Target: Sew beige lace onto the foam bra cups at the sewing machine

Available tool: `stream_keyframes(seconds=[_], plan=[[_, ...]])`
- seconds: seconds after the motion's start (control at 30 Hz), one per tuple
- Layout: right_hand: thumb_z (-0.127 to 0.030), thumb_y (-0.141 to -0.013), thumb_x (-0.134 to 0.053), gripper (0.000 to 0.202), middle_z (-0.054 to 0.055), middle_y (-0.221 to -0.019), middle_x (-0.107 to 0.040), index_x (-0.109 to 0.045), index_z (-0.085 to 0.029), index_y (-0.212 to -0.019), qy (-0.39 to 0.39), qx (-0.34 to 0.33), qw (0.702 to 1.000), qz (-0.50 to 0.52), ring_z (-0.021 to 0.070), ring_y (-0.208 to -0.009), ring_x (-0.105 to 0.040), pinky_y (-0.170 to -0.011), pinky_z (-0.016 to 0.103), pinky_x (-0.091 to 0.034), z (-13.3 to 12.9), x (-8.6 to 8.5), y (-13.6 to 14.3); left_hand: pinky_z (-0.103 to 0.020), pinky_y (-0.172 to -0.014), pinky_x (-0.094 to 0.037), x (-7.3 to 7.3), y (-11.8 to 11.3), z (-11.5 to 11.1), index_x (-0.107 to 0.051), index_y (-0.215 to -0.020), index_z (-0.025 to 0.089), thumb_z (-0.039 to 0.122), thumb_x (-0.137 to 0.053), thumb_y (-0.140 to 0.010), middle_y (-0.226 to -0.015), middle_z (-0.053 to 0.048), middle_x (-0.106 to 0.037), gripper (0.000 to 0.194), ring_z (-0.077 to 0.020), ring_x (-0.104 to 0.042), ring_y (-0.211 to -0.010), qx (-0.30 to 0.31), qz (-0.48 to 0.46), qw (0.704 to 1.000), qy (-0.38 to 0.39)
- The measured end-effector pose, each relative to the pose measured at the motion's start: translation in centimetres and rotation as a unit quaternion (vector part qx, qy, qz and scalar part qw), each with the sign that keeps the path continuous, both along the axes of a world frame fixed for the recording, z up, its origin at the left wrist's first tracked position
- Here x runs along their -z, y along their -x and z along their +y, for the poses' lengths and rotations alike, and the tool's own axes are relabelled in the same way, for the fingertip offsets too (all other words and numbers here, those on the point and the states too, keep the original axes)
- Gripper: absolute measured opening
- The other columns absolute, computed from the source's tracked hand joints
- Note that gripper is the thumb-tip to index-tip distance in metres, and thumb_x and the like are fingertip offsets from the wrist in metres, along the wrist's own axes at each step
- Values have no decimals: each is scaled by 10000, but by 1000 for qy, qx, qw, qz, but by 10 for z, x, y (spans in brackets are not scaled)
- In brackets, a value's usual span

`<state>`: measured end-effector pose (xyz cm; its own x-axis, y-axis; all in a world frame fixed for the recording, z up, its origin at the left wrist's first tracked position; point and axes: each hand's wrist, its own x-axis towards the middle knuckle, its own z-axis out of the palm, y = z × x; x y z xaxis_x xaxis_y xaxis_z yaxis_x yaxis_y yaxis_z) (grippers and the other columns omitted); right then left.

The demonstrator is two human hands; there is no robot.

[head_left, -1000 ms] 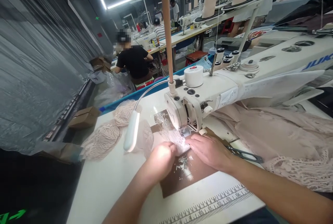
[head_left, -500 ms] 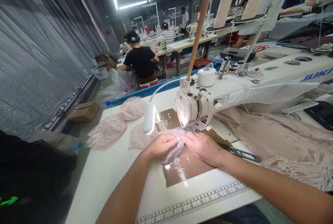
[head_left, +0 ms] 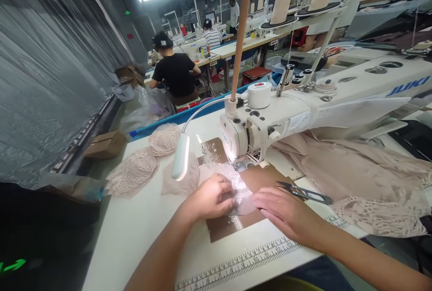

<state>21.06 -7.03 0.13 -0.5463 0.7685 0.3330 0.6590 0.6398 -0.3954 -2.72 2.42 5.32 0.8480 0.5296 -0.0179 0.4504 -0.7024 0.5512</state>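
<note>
A pale piece of lace fabric (head_left: 242, 186) lies under the needle area of a white sewing machine (head_left: 232, 135), on a shiny brown sheet (head_left: 219, 231). My left hand (head_left: 214, 195) rests on the lace, its fingers bent and its thumb apart from them. At the fabric's right edge, my right hand (head_left: 286, 212) lies palm down with fingers stretched out, their tips touching the material. The fabric's left part spreads past my left hand. Thread snips (head_left: 312, 195) lie just beyond my right hand.
A lit lamp (head_left: 181, 158) on a bendy neck hangs left of the needle. Lace cups (head_left: 133, 171) lie at the table's left. Beige lace-edged fabric (head_left: 324, 165) covers the right side. A printed ruler (head_left: 236, 266) runs along the front edge. A co-worker (head_left: 175, 72) sits ahead.
Both hands, which were together pinching the bunched fabric near the needle, have moved apart and nearer to me. The lace now lies flatter. The view has shifted slightly.
</note>
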Motion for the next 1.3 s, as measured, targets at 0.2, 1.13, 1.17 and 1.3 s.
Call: stream_keyframes(seconds=[0.2, 1.13, 1.17, 1.3], plan=[[-110, -872, -393, 266, 64, -884, -570, -601, -196, -1014, 34, 82, 993, -83, 212, -797, -476, -680, 337, -378, 9, -9, 6, -356, -909, -446, 16, -11, -3, -603, -1113, 162, 248, -495, -897, -1156, -99, -577, 256, -235, -536, -1004, -8, -26, 997, -70], [-34, -784, -452, 335, 43, -831, -584, -619, -188, -1030, -13, 116, 985, -130, 203, -766, -489, -669, 317, -308, 23, 1, 16, -447, -912, -410, 22, -18, 3, -538, -1233, 140, 204, -437, -898, -1337, -76, -514, 356, -253, -480, -932, -12, 67, 973, -221], [-40, -784, -460, 333, 45, -836, -589, -622, -189, -1034, -8, 117, 984, -137, 205, -782, -505, -666, 315, -315, 25, -2, 17, -463, -932, -398, 22, -17, 4, -539, -1233, 141, 183, -441, -889, -1337, -79, -516, 360, -256, -484, -944, -11, 72, 972, -225], [-68, -780, -490, 328, 37, -809, -593, -631, -198, -1046, 14, 127, 979, -158, 212, -793, -542, -627, 309, -328, 34, -9, 21, -542, -1016, -305, 23, -15, 7, -551, -1212, 173, 116, -440, -874, -1316, -70, -540, 360, -266, -494, -1031, -19, 87, 965, -247]])
